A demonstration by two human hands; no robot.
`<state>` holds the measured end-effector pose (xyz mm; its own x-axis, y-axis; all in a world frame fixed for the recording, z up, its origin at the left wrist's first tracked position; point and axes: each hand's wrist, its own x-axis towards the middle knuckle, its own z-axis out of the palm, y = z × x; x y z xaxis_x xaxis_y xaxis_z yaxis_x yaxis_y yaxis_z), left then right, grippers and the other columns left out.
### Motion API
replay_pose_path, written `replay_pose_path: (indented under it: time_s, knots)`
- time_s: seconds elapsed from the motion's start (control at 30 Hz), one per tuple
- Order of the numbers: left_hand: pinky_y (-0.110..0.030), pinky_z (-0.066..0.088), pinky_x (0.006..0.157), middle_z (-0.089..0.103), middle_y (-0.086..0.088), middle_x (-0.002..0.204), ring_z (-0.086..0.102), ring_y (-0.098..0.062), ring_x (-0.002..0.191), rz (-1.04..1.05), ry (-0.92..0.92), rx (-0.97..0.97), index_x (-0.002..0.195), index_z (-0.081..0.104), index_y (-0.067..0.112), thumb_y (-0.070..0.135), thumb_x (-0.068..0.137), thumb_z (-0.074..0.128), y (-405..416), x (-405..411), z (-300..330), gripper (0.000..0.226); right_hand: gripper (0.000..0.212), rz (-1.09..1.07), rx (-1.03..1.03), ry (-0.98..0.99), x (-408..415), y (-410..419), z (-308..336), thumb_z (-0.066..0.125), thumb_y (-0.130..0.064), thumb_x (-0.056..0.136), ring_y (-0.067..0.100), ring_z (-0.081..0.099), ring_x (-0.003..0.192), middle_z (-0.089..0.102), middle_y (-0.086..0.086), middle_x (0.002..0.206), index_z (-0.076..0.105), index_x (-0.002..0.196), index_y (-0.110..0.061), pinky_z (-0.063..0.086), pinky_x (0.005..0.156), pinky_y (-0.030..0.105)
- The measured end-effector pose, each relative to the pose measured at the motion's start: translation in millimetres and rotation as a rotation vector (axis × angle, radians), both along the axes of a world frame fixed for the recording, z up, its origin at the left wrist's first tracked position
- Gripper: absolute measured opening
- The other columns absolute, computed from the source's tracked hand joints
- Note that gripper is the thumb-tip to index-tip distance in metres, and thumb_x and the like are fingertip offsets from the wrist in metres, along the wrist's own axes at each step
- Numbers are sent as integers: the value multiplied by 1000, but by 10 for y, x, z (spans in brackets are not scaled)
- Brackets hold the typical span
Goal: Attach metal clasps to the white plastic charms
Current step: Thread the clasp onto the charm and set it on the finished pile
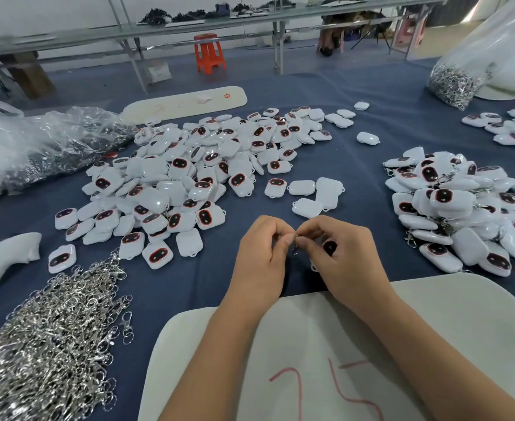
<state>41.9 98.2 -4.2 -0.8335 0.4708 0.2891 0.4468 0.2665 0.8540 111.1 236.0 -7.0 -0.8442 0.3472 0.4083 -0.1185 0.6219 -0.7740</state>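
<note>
Both hands meet mid-tabletop: left hand and right hand pinch a metal clasp, right also cupping a white charm. Loose charm pile behind, clasp heap at left.

One head-worn wide-angle view looks forward and down, close over the bench, rear room visible beyond.

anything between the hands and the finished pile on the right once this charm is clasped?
Nothing visible. The right hand holds the charm, the left hand pinches the clasp. Only bare blue cloth lies between them and the clasped pile.
</note>
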Motion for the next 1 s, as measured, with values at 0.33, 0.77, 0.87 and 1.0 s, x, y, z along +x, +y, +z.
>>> replay_pose_path:
  time_s: [0.33, 0.77, 0.87, 1.0]
  knots:
    - [-21, 47, 79, 68, 8, 84, 61, -7, 80, -57, -154, 72, 88, 67, 18, 10, 100, 61, -29, 11, 47, 16, 14, 86, -184, 48, 40, 77, 34, 77, -9, 93, 18, 63, 62, 74, -6, 75, 77, 85, -20, 50, 64, 21]
    - [-21, 50, 75, 65, 0, 86, 64, -13, 83, 36, -46, 245, 90, 63, 11, 2, 101, 57, 125, 155, 15, 16, 22, 110, -554, 136, -6, 1, -4, 69, 0, 97, 11, 48, 53, 68, -3, 66, 76, 83, -15, 45, 53, 18]
    - [-19, 49, 72, 65, 2, 84, 62, -9, 79, 70, -83, 252, 88, 63, 14, 4, 101, 56, 163, 174, -12, 18, 24, 94, -555, 134, -14, -4, -3, 68, -2, 98, 10, 48, 53, 68, -6, 65, 75, 82, -18, 45, 54, 20]
    - [-22, 48, 72, 63, 3, 85, 59, -13, 79, 78, 11, 175, 87, 61, 12, 3, 100, 55, 143, 137, -9, 17, 20, 81, -474, 83, -21, -22, 2, 69, -8, 98, 10, 57, 60, 72, -2, 72, 73, 81, -18, 48, 59, 19]
